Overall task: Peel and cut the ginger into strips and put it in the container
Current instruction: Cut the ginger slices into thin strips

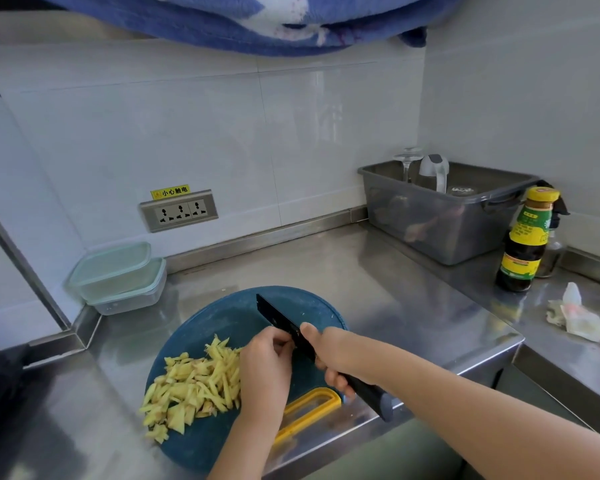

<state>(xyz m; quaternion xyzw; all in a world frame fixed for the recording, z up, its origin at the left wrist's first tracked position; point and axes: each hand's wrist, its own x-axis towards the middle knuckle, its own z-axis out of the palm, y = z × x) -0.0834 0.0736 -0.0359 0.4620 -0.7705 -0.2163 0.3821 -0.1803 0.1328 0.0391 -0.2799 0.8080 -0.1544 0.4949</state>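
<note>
A pile of pale yellow ginger strips (191, 386) lies on the left part of a round blue cutting board (222, 317). My right hand (329, 358) grips the handle of a black knife (281, 320) whose blade points away over the board. My left hand (264, 368) sits curled beside the blade at the pile's right edge; whatever is under its fingers is hidden. A clear container with a pale green lid (118, 275) stands at the back left corner of the steel counter.
The board's yellow handle (309, 414) overhangs near the counter's front edge. A grey bin (444, 209) with glassware sits at the back right. A dark sauce bottle (527, 240) and crumpled paper (575, 317) are on the right. Wall sockets (179, 211) behind.
</note>
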